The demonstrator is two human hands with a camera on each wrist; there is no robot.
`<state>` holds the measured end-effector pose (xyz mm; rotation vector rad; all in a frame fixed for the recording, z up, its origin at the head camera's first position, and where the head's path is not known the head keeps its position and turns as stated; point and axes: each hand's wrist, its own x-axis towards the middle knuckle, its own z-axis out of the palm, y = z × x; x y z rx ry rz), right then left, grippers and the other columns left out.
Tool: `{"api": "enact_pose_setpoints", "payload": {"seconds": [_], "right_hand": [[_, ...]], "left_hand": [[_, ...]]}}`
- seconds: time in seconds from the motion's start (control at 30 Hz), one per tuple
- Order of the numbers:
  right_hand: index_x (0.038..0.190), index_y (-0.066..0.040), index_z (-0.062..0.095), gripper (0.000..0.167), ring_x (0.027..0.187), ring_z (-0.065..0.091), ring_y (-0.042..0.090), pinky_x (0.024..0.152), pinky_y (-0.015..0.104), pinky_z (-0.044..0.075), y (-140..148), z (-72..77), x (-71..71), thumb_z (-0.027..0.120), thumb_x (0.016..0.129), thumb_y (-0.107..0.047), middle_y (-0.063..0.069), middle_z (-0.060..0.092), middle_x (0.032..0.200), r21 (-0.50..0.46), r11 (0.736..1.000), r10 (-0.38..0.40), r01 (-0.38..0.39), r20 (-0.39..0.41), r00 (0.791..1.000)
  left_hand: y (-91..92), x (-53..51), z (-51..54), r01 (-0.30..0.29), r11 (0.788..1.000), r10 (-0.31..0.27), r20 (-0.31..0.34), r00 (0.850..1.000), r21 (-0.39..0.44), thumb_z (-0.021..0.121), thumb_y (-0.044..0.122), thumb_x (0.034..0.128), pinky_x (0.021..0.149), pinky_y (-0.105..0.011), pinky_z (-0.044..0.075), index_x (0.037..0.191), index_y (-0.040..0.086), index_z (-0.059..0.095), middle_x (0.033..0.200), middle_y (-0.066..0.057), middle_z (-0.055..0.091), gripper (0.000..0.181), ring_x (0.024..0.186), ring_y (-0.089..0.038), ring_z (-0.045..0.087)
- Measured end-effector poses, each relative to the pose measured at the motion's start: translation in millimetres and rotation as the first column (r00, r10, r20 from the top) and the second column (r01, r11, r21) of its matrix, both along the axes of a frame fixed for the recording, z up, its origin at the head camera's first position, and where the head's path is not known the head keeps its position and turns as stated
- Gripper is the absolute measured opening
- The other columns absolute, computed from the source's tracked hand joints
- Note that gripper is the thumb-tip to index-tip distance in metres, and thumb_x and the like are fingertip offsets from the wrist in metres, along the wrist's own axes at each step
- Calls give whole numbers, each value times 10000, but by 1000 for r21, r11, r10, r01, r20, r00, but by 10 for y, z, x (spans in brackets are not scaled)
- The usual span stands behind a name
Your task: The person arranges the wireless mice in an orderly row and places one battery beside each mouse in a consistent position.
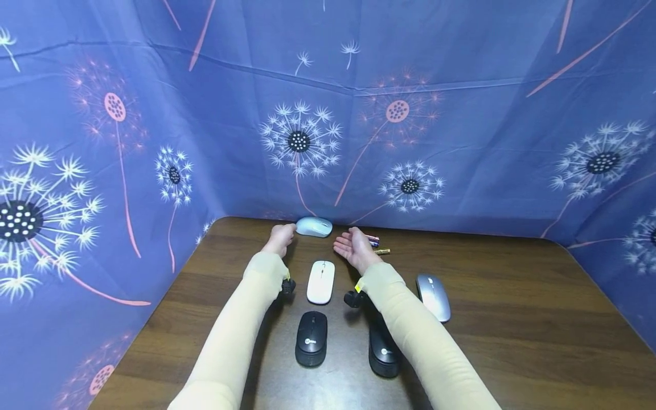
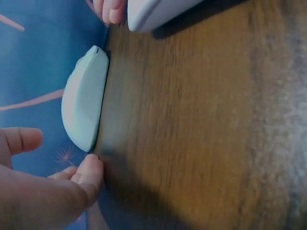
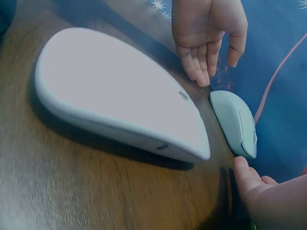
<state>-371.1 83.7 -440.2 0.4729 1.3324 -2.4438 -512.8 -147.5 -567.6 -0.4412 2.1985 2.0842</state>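
Observation:
At the table's back edge lies a pale mint computer mouse (image 1: 314, 226), against the curtain. My left hand (image 1: 281, 238) is at its left end, fingers loosely extended; in the left wrist view the fingertips (image 2: 91, 167) reach that end, though contact is hard to tell. Its thumb stands apart from the fingers. My right hand (image 1: 355, 249) is on the other side, palm turned inward and fingers straight. In the right wrist view a fingertip (image 3: 241, 163) is close to the mouse's other end. Neither hand grips anything. A white mouse (image 1: 320, 282) lies between the forearms.
Two black mice (image 1: 311, 339) are nearer the front, one partly under the right sleeve. A silver-grey mouse (image 1: 433, 298) lies to the right of the right forearm. Small batteries (image 1: 381, 251) lie behind the right wrist. Blue dandelion-print curtain (image 1: 353, 114) borders the wooden table (image 1: 512, 319).

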Motion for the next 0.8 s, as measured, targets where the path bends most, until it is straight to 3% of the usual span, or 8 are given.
{"api": "enact_pose_setpoints", "payload": {"seconds": [0.03, 0.1, 0.23, 0.3, 0.4, 0.53, 0.63, 0.8], "right_hand": [[1451, 72, 194, 544, 1350, 326, 373, 1104, 417, 320, -11, -3, -4, 262, 1014, -244, 277, 285, 1466, -2, 1000, -7, 7, -1, 1000], [1459, 62, 183, 554, 1358, 312, 371, 1104, 426, 320, -28, -10, -22, 276, 1016, -257, 269, 278, 1474, 0, 1000, -7, 7, -9, 1000], [1480, 29, 144, 571, 1388, 254, 359, 1110, 453, 302, -67, -10, -54, 289, 1023, -281, 230, 218, 1518, 32, 999, 27, -26, -46, 999], [1488, 14, 125, 582, 1397, 234, 352, 1112, 462, 295, -91, -23, -67, 299, 1024, -290, 214, 193, 1532, 46, 998, 47, -44, -64, 997], [1494, 6, 104, 595, 1402, 224, 343, 1112, 463, 294, -101, -36, -72, 299, 1022, -299, 206, 171, 1541, 50, 997, 61, -58, -80, 995], [1494, 6, 101, 594, 1401, 229, 337, 1113, 467, 291, -102, -59, -67, 296, 1023, -300, 202, 168, 1543, 52, 996, 73, -69, -86, 994], [1495, 5, 92, 589, 1403, 228, 332, 1117, 476, 279, -86, -74, -62, 276, 1027, -302, 196, 165, 1546, 56, 994, 99, -94, -102, 990], [1499, -3, 79, 606, 1413, 203, 324, 1129, 477, 253, -58, -79, -75, 280, 1028, -328, 189, 165, 1547, 31, 987, 160, -158, -124, 979]], "left_hand": [[-45, -154, -170, -5, 1000, 5, -8, 1000, 18, 655, 283, 815, 823, -351, 512, 1139, 11, 552, 981, -86, 565, 436, 913, -222, 568], [-80, -308, -335, -15, 999, 16, -24, 1000, 36, 642, 266, 818, 793, -353, 519, 1062, 26, 578, 895, -65, 562, 349, 857, -212, 563], [23, 44, 74, -27, 1000, 26, -51, 998, -10, 539, 200, 836, 686, -303, 514, 879, 66, 593, 757, -42, 555, 151, 752, -182, 556], [19, 78, 125, -11, 999, 9, -47, 999, -43, 528, 218, 855, 687, -300, 514, 888, 62, 601, 807, -48, 570, 175, 762, -184, 565], [7, -22, 58, 9, 996, -12, -43, 999, -85, 506, 222, 873, 679, -315, 517, 894, 40, 598, 835, -81, 575, 205, 758, -212, 573], [-36, -336, -267, -4, 993, 0, -33, 999, -114, 489, 199, 842, 639, -324, 509, 854, 65, 600, 790, -65, 593, 174, 711, -212, 578], [-106, -662, -628, -11, 996, 6, -50, 999, -88, 512, 184, 804, 617, -318, 507, 823, 91, 610, 759, -34, 599, 136, 685, -185, 577], [-281, -1181, -1155, 11, 999, -12, -14, 1000, -34, 565, 229, 829, 753, -354, 535, 1000, 84, 642, 942, -51, 646, 237, 851, -199, 622]]}}
